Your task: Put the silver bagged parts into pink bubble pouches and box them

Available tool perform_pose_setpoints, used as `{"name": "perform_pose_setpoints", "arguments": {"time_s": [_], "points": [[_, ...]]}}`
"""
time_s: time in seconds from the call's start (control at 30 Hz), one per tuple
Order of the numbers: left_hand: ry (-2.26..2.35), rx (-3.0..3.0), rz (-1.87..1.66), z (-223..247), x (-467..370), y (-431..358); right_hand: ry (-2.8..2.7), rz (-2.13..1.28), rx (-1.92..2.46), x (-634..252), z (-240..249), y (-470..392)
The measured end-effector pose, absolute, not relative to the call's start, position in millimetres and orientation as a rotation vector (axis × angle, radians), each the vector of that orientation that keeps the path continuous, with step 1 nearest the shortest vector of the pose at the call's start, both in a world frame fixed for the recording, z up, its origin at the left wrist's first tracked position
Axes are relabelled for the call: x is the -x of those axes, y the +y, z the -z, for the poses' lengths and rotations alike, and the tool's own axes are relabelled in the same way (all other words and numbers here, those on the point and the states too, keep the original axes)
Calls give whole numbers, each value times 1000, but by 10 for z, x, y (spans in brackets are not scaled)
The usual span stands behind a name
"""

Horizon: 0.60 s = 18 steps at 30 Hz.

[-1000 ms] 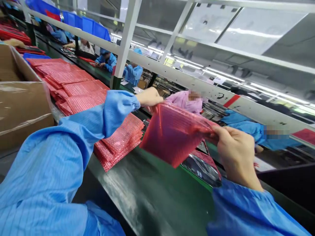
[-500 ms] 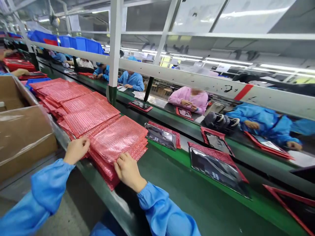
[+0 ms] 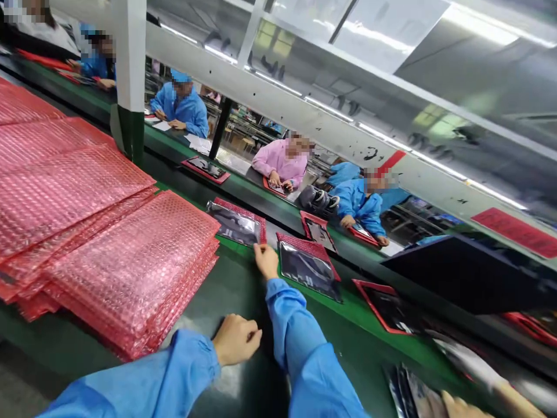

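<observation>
My right hand (image 3: 266,261) is stretched out to the far side of the green belt. Its fingers are pinched at the near right corner of a red bubble-wrap bag (image 3: 262,227), with a dark flat panel in shiny film (image 3: 232,223) lying on it. Nearer me, my left hand (image 3: 237,339) is loosely curled over the belt, and nothing shows in it. To its left lies a thick stack of red bubble-wrap bags (image 3: 134,255). Another dark film-covered panel (image 3: 304,270) rests on a red bag, just right of my right hand.
Another person's hand (image 3: 463,406) is by dark film-wrapped pieces (image 3: 413,392) at lower right. A white post (image 3: 130,58) rises behind the bags. Across the line, people in blue (image 3: 185,107) and pink (image 3: 282,159) work. A large dark panel (image 3: 470,273) stands at right.
Both my hands have left the stack of red bags and moved right. My right hand has reached out to a bag with a panel on the belt. The view has turned right.
</observation>
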State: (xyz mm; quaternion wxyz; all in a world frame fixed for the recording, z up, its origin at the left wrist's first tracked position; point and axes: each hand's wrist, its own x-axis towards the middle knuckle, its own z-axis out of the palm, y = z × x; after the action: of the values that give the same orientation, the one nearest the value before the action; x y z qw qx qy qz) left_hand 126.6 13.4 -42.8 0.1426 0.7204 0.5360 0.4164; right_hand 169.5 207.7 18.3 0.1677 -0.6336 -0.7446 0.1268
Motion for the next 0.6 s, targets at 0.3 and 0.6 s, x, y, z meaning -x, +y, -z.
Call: {"name": "perform_pose_setpoints", "arguments": {"time_s": [0.3,0.6], "points": [[1494,-1991,-999,465,-1266,140,-1943,-635,2110,-1462,5,3050],[1498,-1870,-1107,468,-1228,181,-1749,-1009,1640,-1599,-41,2609]]}}
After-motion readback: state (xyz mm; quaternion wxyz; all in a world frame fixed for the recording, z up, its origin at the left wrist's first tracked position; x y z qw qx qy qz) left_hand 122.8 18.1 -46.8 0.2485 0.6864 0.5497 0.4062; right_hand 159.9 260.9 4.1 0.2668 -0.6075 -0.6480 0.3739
